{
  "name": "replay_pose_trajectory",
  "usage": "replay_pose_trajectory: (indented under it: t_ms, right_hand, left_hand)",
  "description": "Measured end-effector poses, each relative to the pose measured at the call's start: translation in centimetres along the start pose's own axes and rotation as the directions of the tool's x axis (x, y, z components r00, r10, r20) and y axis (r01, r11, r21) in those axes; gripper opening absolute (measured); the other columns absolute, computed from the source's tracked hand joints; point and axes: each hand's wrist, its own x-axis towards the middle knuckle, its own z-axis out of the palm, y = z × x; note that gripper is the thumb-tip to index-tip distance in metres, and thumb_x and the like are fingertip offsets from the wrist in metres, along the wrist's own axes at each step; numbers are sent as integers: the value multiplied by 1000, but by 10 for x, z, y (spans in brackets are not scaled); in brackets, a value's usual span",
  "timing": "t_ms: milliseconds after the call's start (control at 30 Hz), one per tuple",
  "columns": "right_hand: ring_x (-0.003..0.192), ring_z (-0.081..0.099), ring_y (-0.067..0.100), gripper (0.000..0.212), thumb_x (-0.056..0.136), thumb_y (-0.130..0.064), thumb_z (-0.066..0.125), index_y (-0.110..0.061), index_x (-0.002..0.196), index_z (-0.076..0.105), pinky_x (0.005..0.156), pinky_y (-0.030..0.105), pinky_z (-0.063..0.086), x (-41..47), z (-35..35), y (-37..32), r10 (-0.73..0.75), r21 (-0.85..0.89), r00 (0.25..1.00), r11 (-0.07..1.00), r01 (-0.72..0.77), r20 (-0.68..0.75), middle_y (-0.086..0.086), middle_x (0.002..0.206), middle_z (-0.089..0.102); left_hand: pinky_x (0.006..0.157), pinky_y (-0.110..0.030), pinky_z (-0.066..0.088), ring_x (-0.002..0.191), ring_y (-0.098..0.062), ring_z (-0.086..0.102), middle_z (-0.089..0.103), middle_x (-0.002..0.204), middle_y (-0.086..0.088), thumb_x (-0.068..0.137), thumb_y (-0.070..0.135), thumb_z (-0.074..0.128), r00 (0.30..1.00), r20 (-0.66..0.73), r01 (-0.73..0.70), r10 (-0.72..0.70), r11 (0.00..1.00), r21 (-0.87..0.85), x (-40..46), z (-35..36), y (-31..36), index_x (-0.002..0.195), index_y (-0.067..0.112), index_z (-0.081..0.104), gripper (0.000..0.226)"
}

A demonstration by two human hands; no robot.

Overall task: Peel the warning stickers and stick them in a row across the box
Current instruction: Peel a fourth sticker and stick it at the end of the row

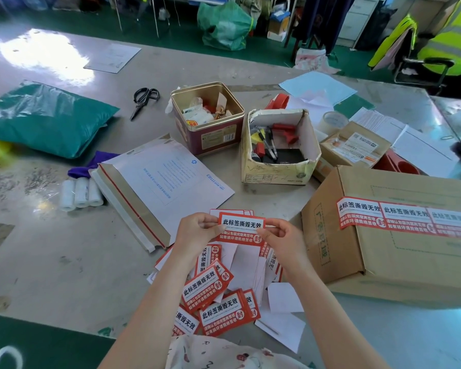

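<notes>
I hold one red and white warning sticker (pixel 241 229) flat in front of me, above the table. My left hand (pixel 196 231) pinches its left edge and my right hand (pixel 281 239) pinches its right edge. Below my hands lies a loose pile of more stickers (pixel 218 299) mixed with white backing papers (pixel 282 312). To the right stands the brown cardboard box (pixel 383 257). Three stickers (pixel 407 218) sit side by side in a row across its top face.
Behind the pile are a white mailer envelope (pixel 168 182), an open metal tin (pixel 206 115) and a small open carton of pens and stamps (pixel 278 147). Scissors (pixel 144 99), a green poly bag (pixel 45 118) and white rolls (pixel 80 193) lie to the left.
</notes>
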Motion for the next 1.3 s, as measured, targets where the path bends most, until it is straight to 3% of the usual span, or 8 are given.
replay_pose_trajectory:
  t_ms: [167, 367, 500, 667, 800, 1000, 1133, 1300]
  right_hand:
    - [84, 70, 21, 10, 86, -18, 64, -23, 89, 57, 67, 29, 57, 2, -2, 4, -2, -43, 999, 999, 0, -43, 0, 94, 70]
    - [80, 70, 18, 8, 86, -18, 63, -20, 83, 56, 68, 29, 57, 7, 1, 12, 27, -46, 996, 998, -31, -81, 1, 89, 70]
    - [83, 70, 17, 4, 89, -18, 60, -15, 88, 57, 75, 31, 57, 13, 3, 25, 63, -58, 997, 996, -66, -52, 5, 92, 71]
    - [83, 69, 15, 6, 90, -17, 58, -11, 92, 58, 73, 30, 58, 18, 0, 37, 88, -88, 991, 991, -97, -101, 6, 93, 71]
    - [84, 68, 16, 7, 91, -16, 57, -10, 94, 57, 63, 22, 53, 16, -1, 39, 96, -93, 988, 990, -107, -121, 5, 94, 70]
    - [82, 67, 15, 8, 91, -17, 57, -11, 95, 56, 62, 21, 50, 14, 0, 32, 70, -77, 990, 994, -80, -124, 5, 94, 69]
    - [84, 67, 16, 8, 91, -18, 56, -13, 97, 56, 67, 25, 54, 12, 0, 23, 28, -86, 994, 996, -37, -104, 2, 94, 68]
    - [81, 69, 17, 3, 92, -20, 55, -21, 89, 54, 68, 29, 55, 11, -6, 17, -1, -65, 994, 998, -6, -106, 0, 92, 68]
  left_hand:
    - [62, -22, 55, 77, -18, 70, 71, 91, -4, 76, 15, 74, 1000, 1, 21, -21, 999, -49, 2, 2, -1, 93, 9, 64, 20]
    - [76, -38, 58, 77, -23, 72, 73, 93, -7, 75, 20, 75, 995, 73, 72, -67, 996, -55, 10, 0, -9, 90, 11, 64, 20]
    - [53, -21, 54, 64, -15, 71, 73, 88, -4, 79, 24, 71, 991, 66, 114, -113, 993, -8, 12, -3, -21, 93, 11, 64, 21]
    - [60, -24, 53, 69, -12, 67, 71, 90, -5, 82, 20, 68, 998, -34, 55, -48, 955, 290, 19, -5, -53, 80, 18, 60, 8]
    - [77, -36, 55, 83, -17, 65, 70, 97, 0, 82, 27, 67, 990, -134, 34, 40, 859, 511, 24, -1, -71, 90, 22, 59, 13]
    - [82, -33, 48, 96, -19, 57, 61, 107, -1, 79, 30, 68, 984, -96, -45, 148, 736, 676, 28, -2, -60, 105, 24, 58, 28]
    - [83, -30, 45, 101, -18, 58, 63, 112, -1, 88, 26, 58, 987, 59, -156, 146, 854, 496, 21, 4, -31, 107, 18, 66, 22]
    - [89, -41, 52, 86, -17, 69, 74, 95, 3, 86, 28, 62, 975, 214, -86, 52, 985, 152, 10, 2, -5, 95, 21, 73, 16]
